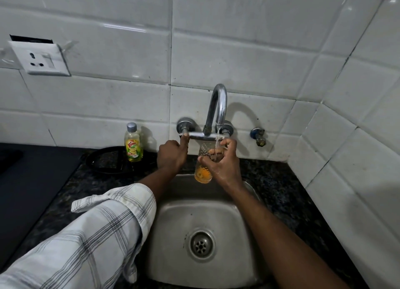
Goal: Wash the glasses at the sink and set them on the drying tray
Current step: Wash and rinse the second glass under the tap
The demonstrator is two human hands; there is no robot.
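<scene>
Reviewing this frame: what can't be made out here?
- Head view: left hand covers the tap handle; its turn direction is unknowable.
- Right hand hides much of the glass; how clean it is stays unclear.
- Black tray is dark and partly behind the soap bottle; contents unreadable.
- Other glasses: none in frame.

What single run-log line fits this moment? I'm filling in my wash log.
phase: rinsing | left hand: on tap handle | right hand: holds glass under running stream | over sink | tray: none set yet
</scene>
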